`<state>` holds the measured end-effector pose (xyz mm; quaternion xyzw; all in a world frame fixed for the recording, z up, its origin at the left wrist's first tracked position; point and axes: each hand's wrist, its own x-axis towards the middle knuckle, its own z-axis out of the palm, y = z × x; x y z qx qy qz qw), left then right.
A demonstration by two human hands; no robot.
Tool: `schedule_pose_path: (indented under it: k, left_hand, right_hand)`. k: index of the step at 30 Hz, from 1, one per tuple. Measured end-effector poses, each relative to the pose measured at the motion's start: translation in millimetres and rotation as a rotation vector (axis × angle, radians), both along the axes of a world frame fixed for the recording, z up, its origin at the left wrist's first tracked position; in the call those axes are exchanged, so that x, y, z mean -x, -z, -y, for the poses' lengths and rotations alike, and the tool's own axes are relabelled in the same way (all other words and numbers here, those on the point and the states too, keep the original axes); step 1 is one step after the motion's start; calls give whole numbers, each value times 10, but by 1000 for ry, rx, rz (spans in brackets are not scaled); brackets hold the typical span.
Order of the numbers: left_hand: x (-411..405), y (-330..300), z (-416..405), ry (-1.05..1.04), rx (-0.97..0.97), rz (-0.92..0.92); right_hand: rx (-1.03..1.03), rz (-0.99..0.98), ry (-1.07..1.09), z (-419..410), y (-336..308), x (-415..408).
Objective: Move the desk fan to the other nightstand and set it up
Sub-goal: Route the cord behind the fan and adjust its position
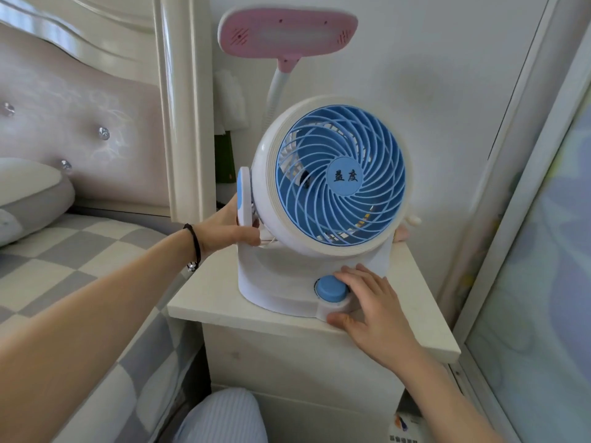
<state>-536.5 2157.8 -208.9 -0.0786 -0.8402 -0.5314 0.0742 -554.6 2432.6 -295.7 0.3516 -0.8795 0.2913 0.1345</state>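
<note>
Nearest, the right hand (367, 302) lies spread on the front right corner of the desk fan (319, 219), fingers fairly straight beside the round blue knob (331, 288), thumb pressed to the base's lower edge — holding nothing. That corner sits close to the front edge of the white nightstand tabletop (204, 302), with a bare strip of top to the right of the hand. Left of it and farther off, the left hand (230, 228) curls round the fan's side arm under the blue-and-white pivot cap (243, 196); a dark cord bracelet (195, 247) circles the wrist. The fan stands upright on the tabletop, smooth white plastic with a round head and swirled blue grille. Left of the arm runs a grey-and-white checked bed (80, 251), hard against the nightstand. Beyond the fan rises a pink lamp (287, 30) on a white bendy neck, before a plain wall.
</note>
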Motion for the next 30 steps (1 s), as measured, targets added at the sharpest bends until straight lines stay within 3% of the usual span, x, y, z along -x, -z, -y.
schedule_pose_path:
  k: [7,11,15,17,20,25,30]
  left_hand:
    - [-7,-20,44,63,-30,63]
    - [-33,-16,227,162,-254,140]
    - [-37,-54,370,-72,-656,-10]
    - [-24,-161,356,-226,-706,-78]
    - [20,-382,313,-305,-529,-100]
    - [138,-776,190,-307,36,-196]
    - [153,-1322,92,-303,201,-278]
  right_hand:
    - [17,-6,-1,-2,5,7]
    - [19,18,-14,-7,-3,-6]
    - [106,1,-19,-7,-86,-29]
    - [195,-63,-36,-6,-225,-93]
    - [268,-87,-131,50,-580,-251]
    - [301,-248,-280,226,-1311,-363]
    - [368,-269,-306,322,-1886,-228]
